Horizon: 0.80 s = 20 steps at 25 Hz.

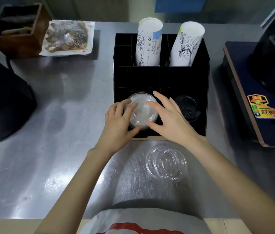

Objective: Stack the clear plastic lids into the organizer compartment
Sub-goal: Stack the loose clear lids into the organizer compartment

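A stack of clear plastic lids (141, 109) stands in the front left compartment of the black organizer (206, 78). My left hand (119, 122) curls around the stack's left and near side, thumb under its front edge. From the right, my right hand (168, 118) meets the same stack with spread fingers, fingertips and thumb on its top and front rim. A few more clear lids (166, 162) lie loosely overlapped on the steel counter (57, 149), just in front of the organizer and under my right forearm.
Black lids (188, 107) fill the front right compartment. Two sleeves of printed paper cups (149, 42) stand in the back ones. A dark appliance (1, 105) sits at left, a wooden box (17, 29) and wrapped tray (67, 38) behind, a machine (268, 81) at right.
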Tool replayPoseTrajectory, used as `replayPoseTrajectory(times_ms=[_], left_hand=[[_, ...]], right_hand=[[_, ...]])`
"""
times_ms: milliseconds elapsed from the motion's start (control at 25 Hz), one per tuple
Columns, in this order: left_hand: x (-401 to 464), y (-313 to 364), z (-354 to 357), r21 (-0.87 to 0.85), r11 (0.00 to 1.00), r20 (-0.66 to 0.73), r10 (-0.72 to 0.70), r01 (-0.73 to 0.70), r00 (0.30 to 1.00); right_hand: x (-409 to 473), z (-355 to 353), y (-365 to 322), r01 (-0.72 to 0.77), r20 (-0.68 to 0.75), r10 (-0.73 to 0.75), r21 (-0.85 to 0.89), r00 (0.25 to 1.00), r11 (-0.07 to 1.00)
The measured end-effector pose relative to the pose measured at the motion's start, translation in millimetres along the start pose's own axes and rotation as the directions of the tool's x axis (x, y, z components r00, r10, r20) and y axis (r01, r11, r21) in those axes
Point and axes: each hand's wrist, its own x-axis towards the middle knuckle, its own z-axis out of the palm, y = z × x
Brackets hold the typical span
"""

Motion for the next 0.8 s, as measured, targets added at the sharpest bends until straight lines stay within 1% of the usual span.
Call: replayPoseTrajectory(times_ms=[120,320,480,600,800], left_hand=[[0,5,-1,-0.006,0.999,0.029,-0.052,0.052,0.998],[0,7,2,0.048,0.998,0.070,-0.033,0.029,0.997],[-1,7,5,0.036,0.999,0.074,-0.026,0.023,0.997],[1,7,2,-0.004,0.999,0.091,-0.033,0.033,0.995],[-5,11,-1,0.007,1.000,0.061,0.000,-0.001,0.998]], right_hand=[[0,3,3,-0.009,-0.005,0.009,-0.017,1.000,1.000],[-4,6,3,-0.056,-0.050,0.055,-0.007,0.997,0.998],[-4,8,2,-0.075,-0.051,0.074,-0.019,0.996,0.997],[-5,6,1,-0.080,-0.044,0.079,-0.015,0.996,0.997],[-17,2,2,-0.071,-0.071,0.071,0.011,0.995,0.997]])
